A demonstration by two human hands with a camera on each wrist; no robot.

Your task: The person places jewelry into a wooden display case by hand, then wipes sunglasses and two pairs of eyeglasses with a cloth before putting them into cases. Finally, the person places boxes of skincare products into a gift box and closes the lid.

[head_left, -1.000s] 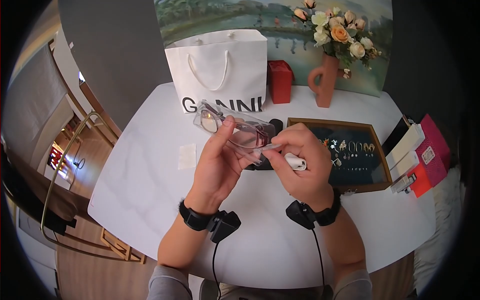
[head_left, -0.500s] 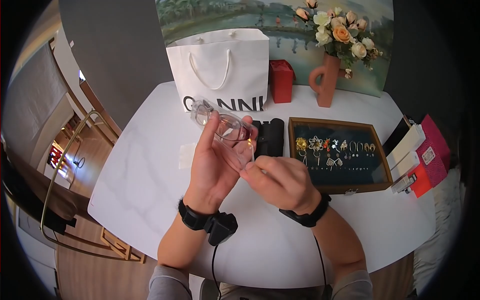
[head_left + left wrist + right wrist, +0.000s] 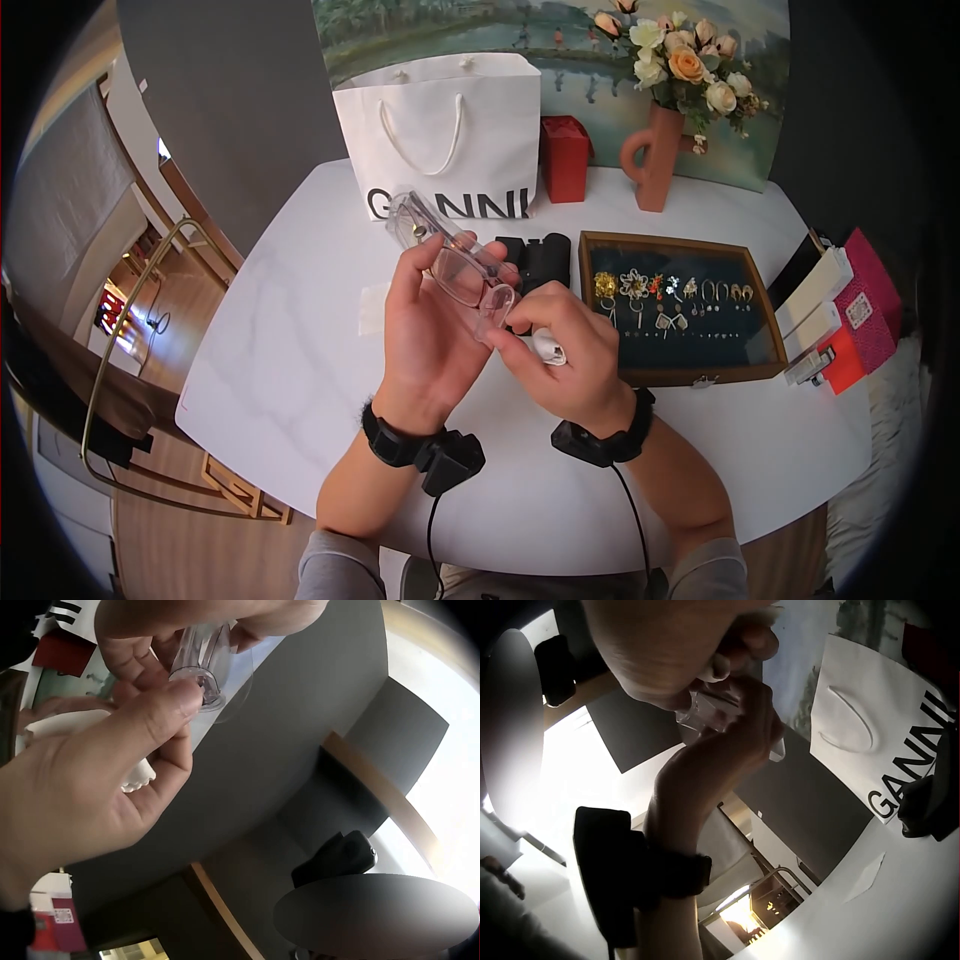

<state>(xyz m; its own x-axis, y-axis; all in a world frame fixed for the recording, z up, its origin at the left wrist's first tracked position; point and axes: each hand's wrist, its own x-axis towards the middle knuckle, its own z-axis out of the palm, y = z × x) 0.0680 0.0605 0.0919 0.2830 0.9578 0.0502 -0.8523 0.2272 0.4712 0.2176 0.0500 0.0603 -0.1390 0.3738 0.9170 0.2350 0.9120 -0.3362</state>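
In the head view, a pair of eyeglasses (image 3: 462,278) lies inside a clear plastic sleeve (image 3: 400,212), raised over the table and slanting down to the right. My left hand (image 3: 425,335) grips it from below, thumb on the near side and fingertips showing behind. The thumb and index finger of my right hand (image 3: 575,350) pinch the sleeve's lower right end. Tucked in that palm is a folded white cloth-like piece (image 3: 549,347), whose wavy edge shows in the left wrist view. A black case (image 3: 548,262) sits behind the hands, partly hidden.
A white paper bag (image 3: 440,130), a red box (image 3: 566,160) and a flower vase (image 3: 658,160) stand along the back. To the right is a glass-topped jewelry box (image 3: 690,372), with white and magenta boxes (image 3: 865,310) beyond it. A white paper square (image 3: 372,310) lies left.
The glasses and sleeve have tipped more steeply, their right end lower. My right hand has moved left and down along with that end, still pinching it.
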